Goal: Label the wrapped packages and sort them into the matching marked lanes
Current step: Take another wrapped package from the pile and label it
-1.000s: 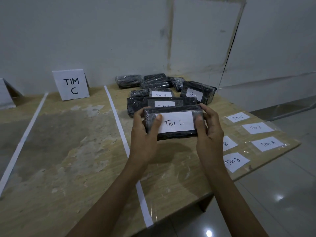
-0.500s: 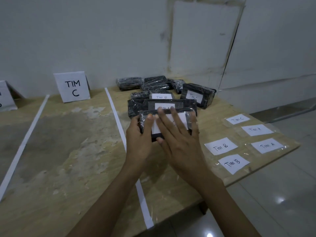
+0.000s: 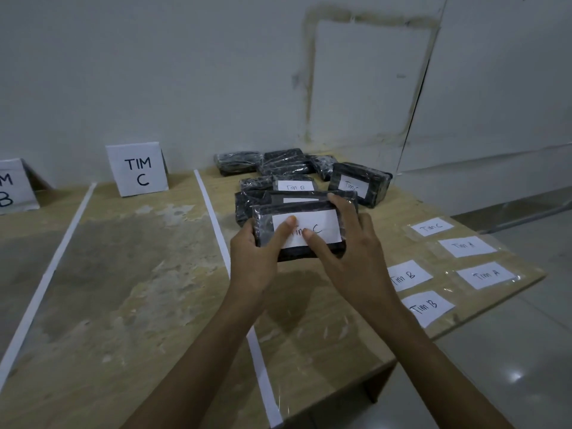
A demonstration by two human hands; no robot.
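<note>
The left hand (image 3: 253, 255) and right hand (image 3: 356, 252) are gripping the ends of the Tim C package (image 3: 325, 221) over the counter (image 3: 123, 274), thumbs pressing its label. Sorting is waiting, I judge. The TIM C sign (image 3: 137, 170) is standing at 10 o'clock, with unlabelled packages (image 3: 238, 162) at 12 and loose labels (image 3: 467, 246) at 3.

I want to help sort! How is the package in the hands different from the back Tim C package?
The held package is gripped by the left hand and right hand, off the table; the back package lies on it, untouched. Thumbs cover part of the held package's label; the back package's label is uncovered. Both are dark, plastic-wrapped, marked Tim C.
</note>
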